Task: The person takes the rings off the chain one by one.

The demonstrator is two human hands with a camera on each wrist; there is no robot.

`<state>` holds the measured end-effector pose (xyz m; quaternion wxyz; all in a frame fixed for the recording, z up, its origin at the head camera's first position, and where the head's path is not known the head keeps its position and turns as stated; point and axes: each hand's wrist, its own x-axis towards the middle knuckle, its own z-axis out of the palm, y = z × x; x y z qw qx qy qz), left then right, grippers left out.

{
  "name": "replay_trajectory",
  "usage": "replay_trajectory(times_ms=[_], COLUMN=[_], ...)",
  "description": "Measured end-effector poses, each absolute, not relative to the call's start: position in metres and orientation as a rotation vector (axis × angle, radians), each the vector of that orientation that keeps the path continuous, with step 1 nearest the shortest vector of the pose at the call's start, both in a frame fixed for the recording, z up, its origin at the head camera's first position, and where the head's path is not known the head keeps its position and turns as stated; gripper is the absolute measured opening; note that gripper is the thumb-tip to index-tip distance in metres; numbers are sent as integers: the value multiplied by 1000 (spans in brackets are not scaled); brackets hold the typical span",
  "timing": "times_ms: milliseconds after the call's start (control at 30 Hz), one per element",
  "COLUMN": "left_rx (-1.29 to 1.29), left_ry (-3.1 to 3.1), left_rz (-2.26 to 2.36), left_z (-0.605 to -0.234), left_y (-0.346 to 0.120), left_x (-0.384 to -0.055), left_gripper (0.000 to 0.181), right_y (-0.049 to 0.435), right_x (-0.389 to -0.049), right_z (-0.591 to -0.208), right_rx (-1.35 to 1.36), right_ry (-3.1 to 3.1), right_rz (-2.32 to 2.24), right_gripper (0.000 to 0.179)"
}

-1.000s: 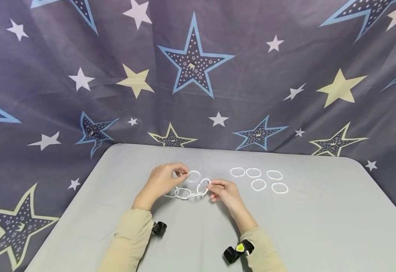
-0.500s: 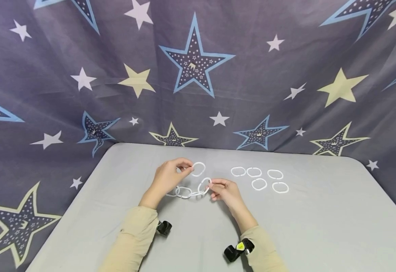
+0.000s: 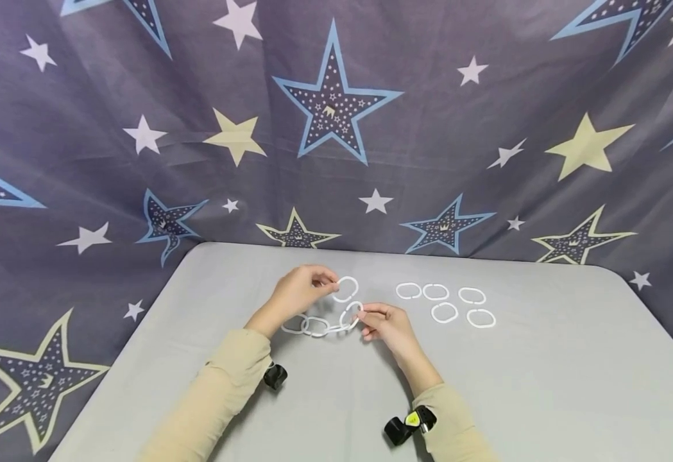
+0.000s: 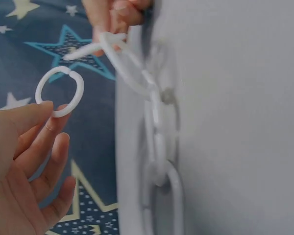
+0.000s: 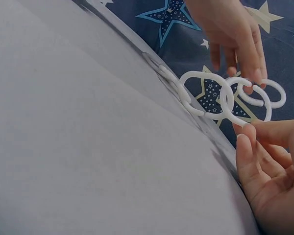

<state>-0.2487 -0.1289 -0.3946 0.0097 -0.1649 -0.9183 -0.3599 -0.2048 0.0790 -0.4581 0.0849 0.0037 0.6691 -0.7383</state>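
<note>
In the head view my left hand [image 3: 298, 294] pinches a single white oval plastic link [image 3: 348, 277] between thumb and index finger. The left wrist view shows a small split in this loose link [image 4: 80, 88], while the other fingers stay loosely bent. My right hand [image 3: 392, 328] pinches the end link [image 3: 341, 317] of a white link chain [image 3: 315, 336], which trails leftward over the table. From the right wrist, that end link [image 5: 269, 105] has its split facing the left hand's link [image 5: 284, 93]. The two overlap there but look apart from the left wrist.
Several loose white links [image 3: 408, 283] lie on the grey table [image 3: 544, 372] to the right of my right hand. A dark star-patterned cloth [image 3: 336, 179] hangs behind the table's far edge. Each wrist wears a black camera [image 3: 275, 376].
My left hand has moved rightward and slightly away from me, bringing its link above the chain's end link. My right hand holds almost still, and the loose links stay put.
</note>
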Motion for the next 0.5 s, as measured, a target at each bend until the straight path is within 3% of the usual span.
replay_trajectory(times_ms=[500], left_rx=[-645], left_ry=[-2849], left_rz=[-1579], left_z=[-408], left_y=[-114], left_x=[-290], left_gripper=[22], right_y=[78], right_x=[-204], right_z=[-458], right_rx=[21], right_ry=[1970], right_rz=[-2223], right_gripper=[28])
